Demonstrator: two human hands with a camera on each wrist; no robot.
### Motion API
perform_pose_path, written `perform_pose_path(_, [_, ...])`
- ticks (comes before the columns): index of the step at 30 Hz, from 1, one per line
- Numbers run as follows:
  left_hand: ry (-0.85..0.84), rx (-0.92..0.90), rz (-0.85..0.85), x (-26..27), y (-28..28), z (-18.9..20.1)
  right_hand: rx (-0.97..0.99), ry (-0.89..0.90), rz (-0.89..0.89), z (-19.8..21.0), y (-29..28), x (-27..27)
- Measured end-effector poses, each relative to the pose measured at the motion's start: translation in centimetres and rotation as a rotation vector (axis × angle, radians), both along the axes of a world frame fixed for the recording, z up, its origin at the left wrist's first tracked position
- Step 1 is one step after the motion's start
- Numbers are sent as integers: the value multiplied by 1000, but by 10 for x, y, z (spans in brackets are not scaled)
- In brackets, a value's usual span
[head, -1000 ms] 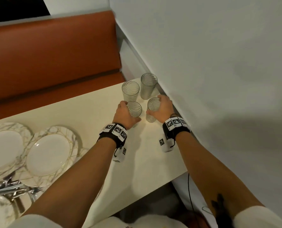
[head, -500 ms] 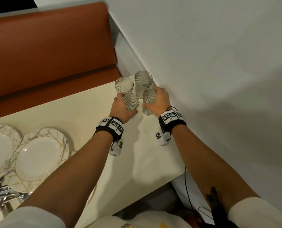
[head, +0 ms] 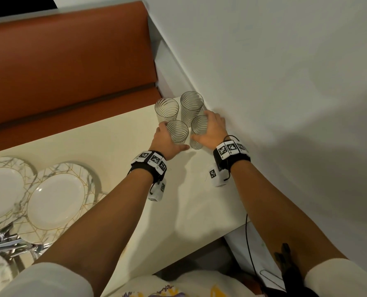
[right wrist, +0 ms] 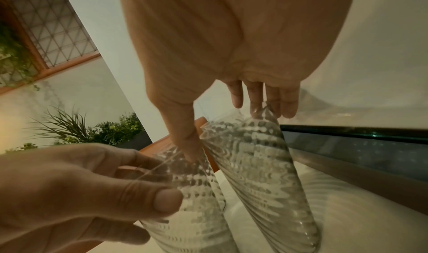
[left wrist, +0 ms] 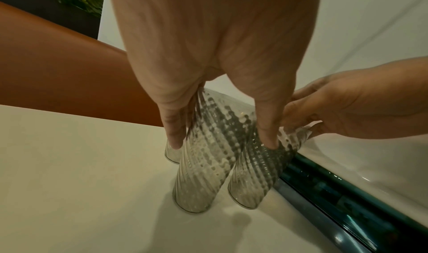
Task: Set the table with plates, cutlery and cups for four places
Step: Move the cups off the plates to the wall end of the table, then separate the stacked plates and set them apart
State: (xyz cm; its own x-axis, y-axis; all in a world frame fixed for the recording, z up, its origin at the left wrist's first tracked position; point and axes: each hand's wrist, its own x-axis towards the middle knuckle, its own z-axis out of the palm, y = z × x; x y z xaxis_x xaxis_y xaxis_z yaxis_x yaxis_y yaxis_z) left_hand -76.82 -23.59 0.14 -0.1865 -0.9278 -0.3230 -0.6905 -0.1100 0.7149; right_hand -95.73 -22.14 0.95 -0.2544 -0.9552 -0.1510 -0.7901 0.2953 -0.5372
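Four clear ribbed glasses stand bunched in the far right corner of the cream table (head: 114, 151), beside the wall. My left hand (head: 171, 137) grips the near left glass (head: 177, 131) (left wrist: 208, 156), fingers on its left side and thumb on its right. My right hand (head: 201, 126) grips the near right glass (head: 198, 129) (right wrist: 266, 165), fingers on the wall side. Both held glasses are upright with their bases at the tabletop. The far left glass (head: 167, 109) and the far right glass (head: 191, 103) stand untouched just behind. Two marbled plates (head: 58, 202) (head: 0, 189) lie at the left, with cutlery (head: 9, 243) piled in front of them.
A white wall (head: 264, 82) runs close along the table's right edge, right beside my right hand. An orange upholstered bench (head: 60, 71) lies beyond the far edge. The table's near right corner ends just behind my right forearm.
Both hands stay wrapped round the same two near glasses. Only the head view has shifted a little.
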Motion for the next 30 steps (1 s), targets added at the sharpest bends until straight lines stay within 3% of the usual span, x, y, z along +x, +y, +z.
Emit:
perform_pose_path(4, [-16, 48, -63, 16, 5, 7, -40, 71, 15, 17, 7, 3])
perform_pose_path(8, [-46, 29, -87, 55, 15, 14, -254, 138, 12, 44, 15, 28])
perform_pose_path(11, [-25, -27, -73, 101, 28, 19, -328, 71, 27, 59, 23, 71])
perform_pose_path(15, [15, -93, 34, 178, 50, 22, -410, -152, 182, 49, 31, 150])
perform_pose_path(22, [11, -82, 223, 334, 94, 11, -67, -272, 339, -7, 57, 293])
perform_pose_path(30, [63, -39, 331, 483, 138, -12, 319, -153, 15, -63, 85, 394])
